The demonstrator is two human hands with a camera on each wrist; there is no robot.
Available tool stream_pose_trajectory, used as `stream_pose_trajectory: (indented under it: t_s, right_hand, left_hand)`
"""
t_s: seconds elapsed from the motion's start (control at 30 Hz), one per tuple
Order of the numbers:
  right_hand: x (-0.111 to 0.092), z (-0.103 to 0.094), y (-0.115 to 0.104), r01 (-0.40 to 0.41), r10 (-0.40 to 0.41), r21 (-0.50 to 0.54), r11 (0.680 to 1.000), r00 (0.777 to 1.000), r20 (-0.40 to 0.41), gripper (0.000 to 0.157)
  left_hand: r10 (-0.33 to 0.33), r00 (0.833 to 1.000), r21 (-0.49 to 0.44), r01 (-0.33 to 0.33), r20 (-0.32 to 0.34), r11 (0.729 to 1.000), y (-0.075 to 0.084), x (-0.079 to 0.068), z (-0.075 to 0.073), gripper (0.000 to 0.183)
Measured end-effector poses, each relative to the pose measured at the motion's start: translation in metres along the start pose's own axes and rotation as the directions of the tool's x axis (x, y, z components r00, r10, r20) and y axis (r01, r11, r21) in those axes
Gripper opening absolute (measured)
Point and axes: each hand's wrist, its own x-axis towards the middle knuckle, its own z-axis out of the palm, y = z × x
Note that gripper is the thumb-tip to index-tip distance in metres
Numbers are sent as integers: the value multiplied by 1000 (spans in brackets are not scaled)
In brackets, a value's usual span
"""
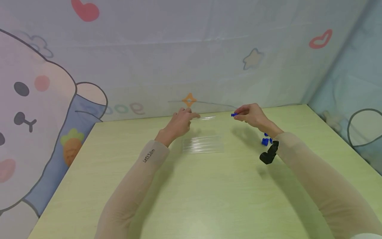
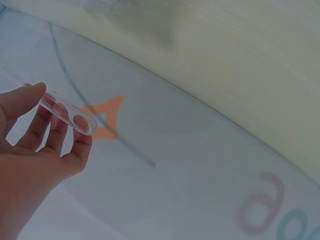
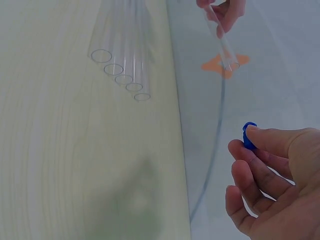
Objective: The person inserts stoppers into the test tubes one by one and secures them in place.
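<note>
My left hand (image 1: 179,122) grips a clear test tube (image 1: 208,118) above the back of the table, thumb on one side and fingers on the other. In the left wrist view the tube's rounded end (image 2: 90,126) shows; in the right wrist view its open end (image 3: 232,66) points toward my right hand. With thumb and fingertips, my right hand (image 1: 252,114) pinches a small blue stopper (image 3: 248,136), apart from the tube's mouth. Several more clear tubes (image 1: 203,149) lie side by side on the table, mouths (image 3: 124,79) toward the right.
Several blue stoppers (image 1: 265,141) lie on the pale wooden table (image 1: 197,196) below my right forearm. A black wrist camera (image 1: 268,155) hangs at the right cuff. A printed cloth (image 1: 179,59) rises right behind the table's back edge, and another stands at the right.
</note>
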Motion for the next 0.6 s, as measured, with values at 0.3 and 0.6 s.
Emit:
stream_pose_trajectory:
  t_s: [0.3, 0.6]
  right_hand:
    - [1, 2, -3, 17, -17, 8, 1000, 1000, 8, 34]
    - [3, 5, -9, 33, -33, -5, 999, 999, 12, 32]
  left_hand:
    - [3, 1000, 4, -3, -3, 1000, 0, 1, 0, 49]
    - [0, 1000, 14, 0, 3, 1000, 0, 2, -1, 48]
